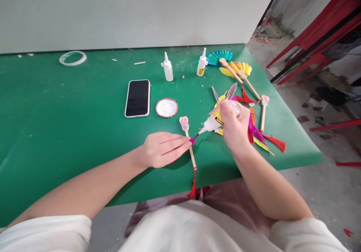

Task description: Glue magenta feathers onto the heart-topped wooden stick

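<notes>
My left hand [166, 149] is closed in a pinch on a magenta feather [192, 141], most of it hidden under the palm. My right hand [236, 124] grips a white glue bottle [211, 123] with a yellow label, tilted so its nozzle meets or nearly meets the feather's quill tip. Beneath the feather lies a wooden fan handle [192, 157] with a pinkish glue-covered head [184, 123] and a red tassel [192, 186] hanging past the table's near edge. Loose coloured feathers [257, 134] lie under and beside my right hand.
Two glue bottles [168, 68] stand toward the back. A phone [137, 98] and a round white disc [166, 108] lie left of centre, a tape roll [72, 58] farther left. Blue and yellow feather fans [238, 69] and another tasselled handle [263, 116] are at right. A pale panel [126, 11] borders the back.
</notes>
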Tool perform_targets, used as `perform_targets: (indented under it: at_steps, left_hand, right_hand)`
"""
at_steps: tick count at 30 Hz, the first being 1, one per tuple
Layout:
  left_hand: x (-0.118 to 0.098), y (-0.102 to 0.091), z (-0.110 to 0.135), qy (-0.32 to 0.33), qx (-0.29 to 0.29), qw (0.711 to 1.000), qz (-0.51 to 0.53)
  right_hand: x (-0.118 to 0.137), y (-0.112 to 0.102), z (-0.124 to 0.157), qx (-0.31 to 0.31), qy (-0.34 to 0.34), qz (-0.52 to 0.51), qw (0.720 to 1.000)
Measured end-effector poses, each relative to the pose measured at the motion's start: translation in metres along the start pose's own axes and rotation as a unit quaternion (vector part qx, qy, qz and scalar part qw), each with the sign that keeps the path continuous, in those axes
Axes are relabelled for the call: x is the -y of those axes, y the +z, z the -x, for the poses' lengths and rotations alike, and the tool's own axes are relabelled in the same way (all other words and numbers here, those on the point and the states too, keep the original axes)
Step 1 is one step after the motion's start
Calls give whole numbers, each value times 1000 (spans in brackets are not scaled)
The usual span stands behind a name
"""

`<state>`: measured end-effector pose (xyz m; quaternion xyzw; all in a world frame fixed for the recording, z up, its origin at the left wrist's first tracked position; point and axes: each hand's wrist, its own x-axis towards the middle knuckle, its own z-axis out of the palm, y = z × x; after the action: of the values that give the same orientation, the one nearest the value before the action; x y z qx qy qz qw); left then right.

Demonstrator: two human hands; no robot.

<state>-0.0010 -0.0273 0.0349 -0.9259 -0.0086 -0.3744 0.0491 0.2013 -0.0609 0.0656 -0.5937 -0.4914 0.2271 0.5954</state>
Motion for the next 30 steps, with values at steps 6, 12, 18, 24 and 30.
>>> perform_targets:
  at_steps: [6,12,18,24,30]
  left_hand:
    - [0,1,1,-6,-3,1000,26]
    - [0,1,1,-11,-1,1000,23]
    - [1,2,3,-15,-2,1000,21]
    - [0,5,6,-42,-1,999,31]
    - [1,6,9,-50,5,998,35]
  right_hand:
    - [-1,0,-1,-1,-2,6,1000]
    - [0,0,0,-4,0,9,1000]
    - [-5,-2,-6,5,-6,-60,998]
    - [-9,-4,-18,124,120,-248,953]
    - [-11,-6,-24,214,266,-234,910]
